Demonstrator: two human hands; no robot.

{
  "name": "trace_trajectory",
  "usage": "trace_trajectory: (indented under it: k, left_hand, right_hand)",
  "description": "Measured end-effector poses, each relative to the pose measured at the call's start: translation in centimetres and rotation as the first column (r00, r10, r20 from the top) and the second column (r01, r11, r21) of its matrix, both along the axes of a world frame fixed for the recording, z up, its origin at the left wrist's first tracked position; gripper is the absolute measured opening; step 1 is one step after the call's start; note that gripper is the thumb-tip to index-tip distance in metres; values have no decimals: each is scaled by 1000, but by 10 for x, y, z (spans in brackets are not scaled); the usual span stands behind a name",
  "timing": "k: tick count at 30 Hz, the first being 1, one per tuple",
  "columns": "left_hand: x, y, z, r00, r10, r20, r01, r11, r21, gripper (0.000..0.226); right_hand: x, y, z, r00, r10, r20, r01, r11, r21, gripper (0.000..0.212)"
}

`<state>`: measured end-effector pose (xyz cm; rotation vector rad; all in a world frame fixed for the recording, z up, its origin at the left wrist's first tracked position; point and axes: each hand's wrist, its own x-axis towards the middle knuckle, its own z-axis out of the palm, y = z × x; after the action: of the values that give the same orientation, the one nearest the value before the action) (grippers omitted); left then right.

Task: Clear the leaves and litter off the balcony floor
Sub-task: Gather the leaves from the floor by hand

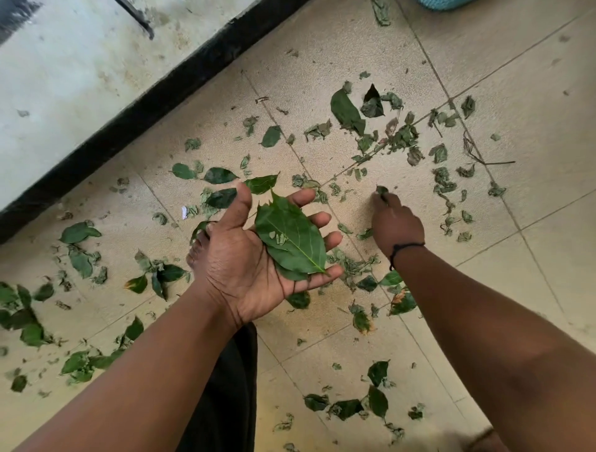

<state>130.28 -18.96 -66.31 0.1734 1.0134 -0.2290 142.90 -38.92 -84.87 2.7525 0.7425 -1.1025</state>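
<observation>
My left hand point(245, 258) is held palm up with fingers spread, and a few large green leaves point(290, 235) lie flat on its fingers. My right hand point(395, 222) reaches down to the beige tiled floor point(338, 64) and pinches a small leaf scrap point(382, 190) at its fingertips. A black cord circles the right wrist. Several green leaves and torn bits lie scattered over the tiles, with a thick cluster point(387, 135) beyond the right hand and more leaves point(25, 316) at the left edge.
A black skirting strip point(161, 96) runs diagonally under a pale wall point(64, 80) at the upper left. A thin twig point(483, 158) lies at the right. A small white litter scrap point(184, 213) sits by the left hand. A teal object point(438, 3) shows at the top edge.
</observation>
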Motion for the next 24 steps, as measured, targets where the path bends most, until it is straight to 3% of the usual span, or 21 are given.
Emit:
trace_trajectory:
  k: [8,11,13,17,24]
  left_hand:
    - [-2,-5,-4,999,-26,-32,26,1000,-8,63]
    - [-3,-5,-5,999,-38,-31,38,999,3,62]
    - [-3,-5,-5,999,-37,-39,38,999,16,63]
    - [-5,-6,-6,997,-34,-72,37,998,52,66]
    - [-11,-9,-6,997,-26,-76,32,997,76,66]
  right_hand:
    - [7,9,-5,962,-273,-5,270,949,163,35]
    - [17,16,-7,862,-495,-109,506,855,112,42]
    - [27,15,-12,795,-575,-195,595,801,67,34]
    - [32,7,-12,787,-554,-272,567,823,-34,27]
    - [20,-9,-16,770,-590,-241,626,771,114,24]
